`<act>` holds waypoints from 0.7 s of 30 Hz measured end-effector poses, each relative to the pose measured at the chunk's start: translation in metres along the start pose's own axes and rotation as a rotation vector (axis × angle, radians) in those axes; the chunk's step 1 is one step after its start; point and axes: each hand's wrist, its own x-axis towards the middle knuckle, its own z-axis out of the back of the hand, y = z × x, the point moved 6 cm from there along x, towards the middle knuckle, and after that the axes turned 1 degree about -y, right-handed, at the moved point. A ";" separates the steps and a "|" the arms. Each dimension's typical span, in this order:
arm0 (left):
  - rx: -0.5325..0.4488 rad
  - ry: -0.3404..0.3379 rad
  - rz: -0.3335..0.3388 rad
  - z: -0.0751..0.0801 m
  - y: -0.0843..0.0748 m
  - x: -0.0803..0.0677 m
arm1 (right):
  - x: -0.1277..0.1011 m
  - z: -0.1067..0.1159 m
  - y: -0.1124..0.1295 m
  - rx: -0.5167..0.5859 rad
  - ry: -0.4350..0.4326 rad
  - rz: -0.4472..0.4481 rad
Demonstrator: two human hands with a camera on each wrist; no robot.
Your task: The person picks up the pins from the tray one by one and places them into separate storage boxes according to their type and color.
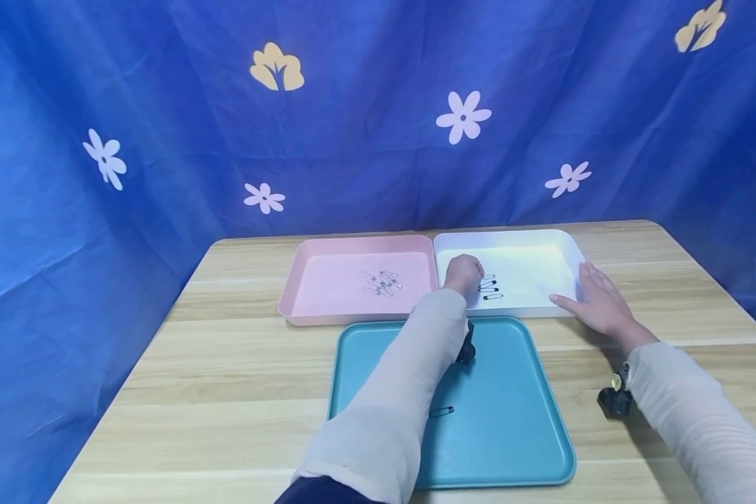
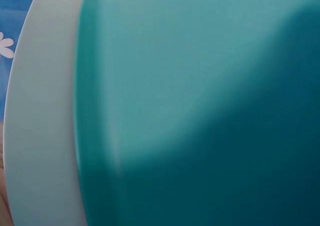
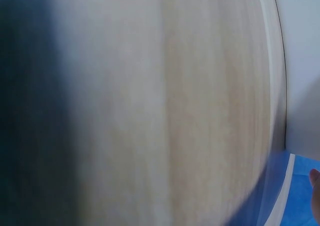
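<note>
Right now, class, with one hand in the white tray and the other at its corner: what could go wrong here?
The left hand, curled beside the row of black pins in the white tray, might knock that row askew. The right hand resting flat at the tray's corner could nudge the tray.

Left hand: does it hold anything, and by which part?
Cannot be told. The left hand is curled over the white tray beside the black pins; its fingertips are hidden.

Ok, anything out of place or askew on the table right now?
Nothing spilled or damaged. One safety pin lies alone in the teal tray, apart from the pile in the pink tray and the neat row in the white tray by the left hand.
</note>
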 end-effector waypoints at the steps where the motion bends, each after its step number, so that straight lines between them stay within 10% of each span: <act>1: -0.005 -0.001 0.003 -0.002 0.001 0.004 | 0.000 0.000 0.000 0.003 0.001 -0.001; 10: 0.035 -0.122 -0.118 -0.059 0.040 0.090 | 0.000 -0.002 0.001 0.011 -0.001 0.000; 13: 0.001 -0.072 -0.169 -0.049 0.037 0.080 | -0.001 -0.003 0.002 0.014 -0.001 0.005; 21: -0.042 -0.013 -0.195 0.030 -0.002 -0.025 | 0.000 -0.001 0.000 0.016 -0.008 0.009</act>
